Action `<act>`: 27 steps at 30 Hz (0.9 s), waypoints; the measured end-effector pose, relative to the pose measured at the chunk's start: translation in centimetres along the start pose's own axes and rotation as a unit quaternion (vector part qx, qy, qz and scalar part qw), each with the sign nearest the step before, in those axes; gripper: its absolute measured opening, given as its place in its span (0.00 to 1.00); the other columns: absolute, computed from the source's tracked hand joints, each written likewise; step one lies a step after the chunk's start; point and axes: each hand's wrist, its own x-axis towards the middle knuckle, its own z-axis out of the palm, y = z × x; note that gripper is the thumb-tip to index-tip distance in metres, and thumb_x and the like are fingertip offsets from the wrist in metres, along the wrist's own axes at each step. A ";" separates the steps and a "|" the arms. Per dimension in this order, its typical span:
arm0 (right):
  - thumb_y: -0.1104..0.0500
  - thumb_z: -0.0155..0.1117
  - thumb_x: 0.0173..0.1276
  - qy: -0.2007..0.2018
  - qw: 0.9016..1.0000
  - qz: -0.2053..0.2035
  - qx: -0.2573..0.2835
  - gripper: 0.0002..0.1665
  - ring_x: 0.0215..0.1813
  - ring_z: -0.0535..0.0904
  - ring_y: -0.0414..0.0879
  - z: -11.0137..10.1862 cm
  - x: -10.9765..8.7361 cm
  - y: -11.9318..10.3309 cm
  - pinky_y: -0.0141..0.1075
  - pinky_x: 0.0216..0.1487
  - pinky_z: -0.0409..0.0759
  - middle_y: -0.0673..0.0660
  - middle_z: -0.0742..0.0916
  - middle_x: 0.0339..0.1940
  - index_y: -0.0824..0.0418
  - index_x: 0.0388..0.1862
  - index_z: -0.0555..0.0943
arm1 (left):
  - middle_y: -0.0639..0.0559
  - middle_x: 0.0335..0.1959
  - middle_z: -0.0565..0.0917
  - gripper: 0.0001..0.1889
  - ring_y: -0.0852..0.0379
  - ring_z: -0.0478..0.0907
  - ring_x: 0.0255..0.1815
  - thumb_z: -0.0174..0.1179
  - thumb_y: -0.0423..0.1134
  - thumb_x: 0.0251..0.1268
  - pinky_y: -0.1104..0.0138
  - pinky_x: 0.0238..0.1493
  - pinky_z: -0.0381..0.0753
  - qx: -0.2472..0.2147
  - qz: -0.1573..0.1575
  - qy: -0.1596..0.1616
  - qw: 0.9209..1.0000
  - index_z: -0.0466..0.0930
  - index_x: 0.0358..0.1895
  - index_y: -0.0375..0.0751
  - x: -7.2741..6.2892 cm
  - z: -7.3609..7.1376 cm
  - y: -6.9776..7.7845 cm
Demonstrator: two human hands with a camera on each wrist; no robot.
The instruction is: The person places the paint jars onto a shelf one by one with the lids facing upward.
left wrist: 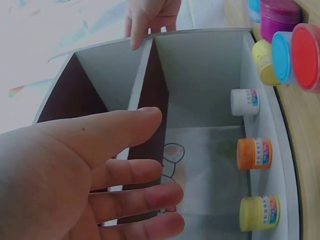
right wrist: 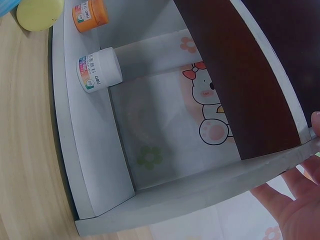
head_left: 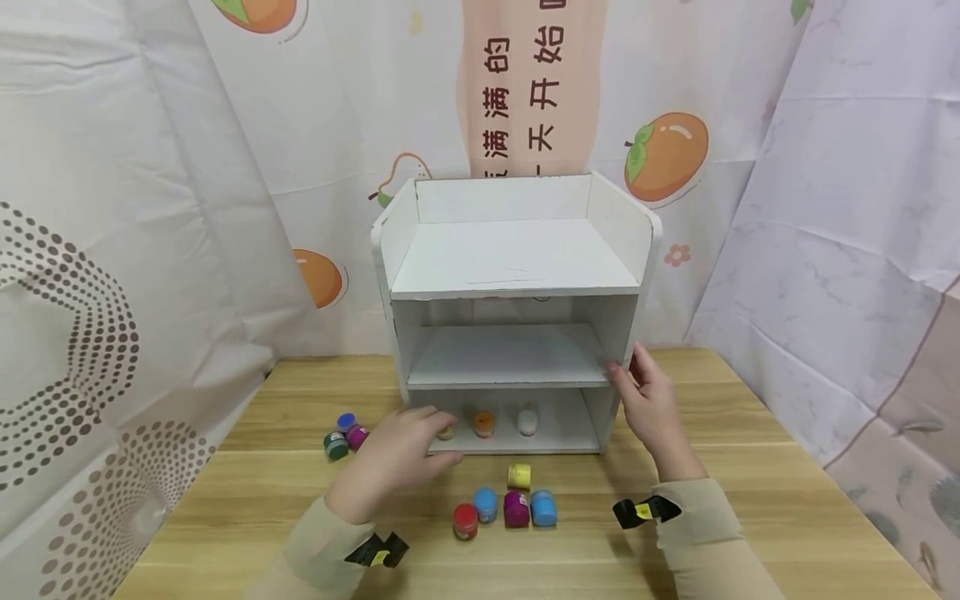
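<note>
A white shelf unit [head_left: 517,258] stands on the table. On its bottom board are three small paint jars in a row: yellow [left wrist: 260,212], orange [head_left: 483,423] and white [head_left: 527,422]. At the left end of that row my left hand [head_left: 401,450] reaches in front of the opening, fingers extended and nothing in it. It partly covers the yellow jar in the head view. My right hand [head_left: 648,404] holds the unit's right side panel by its front edge, thumb on the inner side and fingers outside.
Before the unit lie a yellow jar [head_left: 519,476], a red jar [head_left: 465,522], a purple jar [head_left: 516,509] and two blue ones. Left of it sit a green jar [head_left: 336,445], a blue jar [head_left: 346,422] and a purple one. Printed curtains hang behind.
</note>
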 end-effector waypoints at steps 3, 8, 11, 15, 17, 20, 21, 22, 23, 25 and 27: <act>0.69 0.57 0.77 -0.003 1.000 0.006 -0.007 0.25 0.67 0.73 0.65 0.0 -0.2 -0.1 0.23 0.55 0.75 0.75 0.79 0.62 0.75 0.70 0.69 | 0.51 0.51 0.85 0.24 0.52 0.81 0.51 0.65 0.57 0.68 0.51 0.54 0.80 -0.004 0.004 -0.002 1.000 0.83 0.58 0.45 -0.3 -0.1 -0.2; 0.70 0.57 0.77 0.001 1.000 0.003 -0.006 0.24 0.66 0.74 0.64 0.0 -0.2 -0.1 0.23 0.54 0.75 0.75 0.80 0.61 0.76 0.69 0.70 | 0.51 0.50 0.85 0.24 0.53 0.82 0.50 0.66 0.56 0.68 0.51 0.52 0.80 -0.004 0.015 0.004 1.000 0.83 0.58 0.44 -0.6 0.1 -0.3; 0.70 0.57 0.76 0.006 1.000 0.000 -0.004 0.24 0.65 0.75 0.62 0.1 -0.1 -0.1 0.23 0.54 0.76 0.74 0.80 0.60 0.76 0.68 0.70 | 0.50 0.53 0.85 0.24 0.50 0.81 0.53 0.66 0.56 0.68 0.48 0.54 0.79 0.002 0.016 -0.007 1.000 0.83 0.58 0.44 -0.7 0.4 -0.2; 0.71 0.58 0.76 0.007 1.000 -0.003 -0.002 0.23 0.65 0.75 0.62 0.1 0.0 -0.1 0.23 0.54 0.76 0.74 0.80 0.60 0.76 0.67 0.71 | 0.50 0.57 0.84 0.25 0.48 0.81 0.57 0.64 0.58 0.68 0.46 0.58 0.77 0.008 0.017 -0.039 0.999 0.83 0.59 0.45 -0.7 1.1 0.2; 0.71 0.58 0.76 0.007 1.000 -0.004 -0.001 0.24 0.65 0.75 0.63 0.1 0.0 -0.1 0.23 0.54 0.76 0.74 0.80 0.61 0.76 0.68 0.70 | 0.51 0.56 0.85 0.24 0.49 0.81 0.56 0.64 0.58 0.68 0.47 0.56 0.78 0.009 0.023 -0.049 0.998 0.84 0.57 0.45 -0.7 1.5 0.5; 0.71 0.58 0.76 0.006 1.000 -0.003 0.000 0.24 0.65 0.75 0.63 0.1 0.0 -0.1 0.23 0.54 0.76 0.76 0.79 0.61 0.77 0.68 0.70 | 0.54 0.51 0.86 0.21 0.53 0.83 0.50 0.64 0.57 0.68 0.52 0.52 0.80 0.003 0.029 -0.065 0.997 0.85 0.54 0.46 -0.7 2.1 0.9; 0.71 0.58 0.76 0.006 1.000 -0.003 0.001 0.24 0.65 0.76 0.62 0.1 0.0 -0.1 0.23 0.54 0.76 0.77 0.79 0.61 0.77 0.67 0.70 | 0.55 0.49 0.86 0.21 0.55 0.83 0.47 0.65 0.56 0.67 0.54 0.49 0.81 0.000 0.031 -0.070 0.997 0.86 0.53 0.46 -0.7 2.3 1.0; 0.71 0.58 0.76 0.006 1.000 -0.003 -0.001 0.24 0.65 0.76 0.61 0.1 0.0 -0.1 0.23 0.54 0.75 0.77 0.79 0.61 0.77 0.67 0.70 | 0.56 0.47 0.86 0.20 0.56 0.83 0.45 0.65 0.56 0.67 0.56 0.47 0.81 -0.001 0.032 -0.076 0.997 0.86 0.52 0.46 -0.8 2.5 1.1; 0.71 0.58 0.76 0.006 1.000 -0.002 -0.001 0.23 0.65 0.76 0.60 0.1 0.0 -0.1 0.23 0.55 0.75 0.78 0.78 0.61 0.77 0.67 0.70 | 0.57 0.45 0.86 0.19 0.58 0.82 0.42 0.65 0.56 0.67 0.58 0.45 0.81 -0.005 0.032 -0.082 0.996 0.87 0.50 0.46 -0.8 2.7 1.2; 0.71 0.58 0.76 0.006 1.000 -0.001 -0.001 0.23 0.65 0.76 0.59 0.1 0.0 -0.2 0.23 0.55 0.75 0.79 0.78 0.60 0.77 0.67 0.70 | 0.58 0.42 0.86 0.18 0.62 0.80 0.36 0.66 0.56 0.66 0.62 0.39 0.81 -0.011 0.032 -0.090 0.995 0.87 0.47 0.46 -0.9 2.9 1.3; 0.71 0.58 0.76 0.005 1.000 -0.001 -0.001 0.23 0.65 0.76 0.58 0.1 0.0 -0.2 0.23 0.55 0.75 0.79 0.78 0.61 0.77 0.67 0.70 | 0.60 0.34 0.84 0.15 0.64 0.76 0.29 0.67 0.56 0.65 0.65 0.31 0.78 -0.011 0.034 -0.096 0.995 0.87 0.40 0.48 -0.9 3.2 1.5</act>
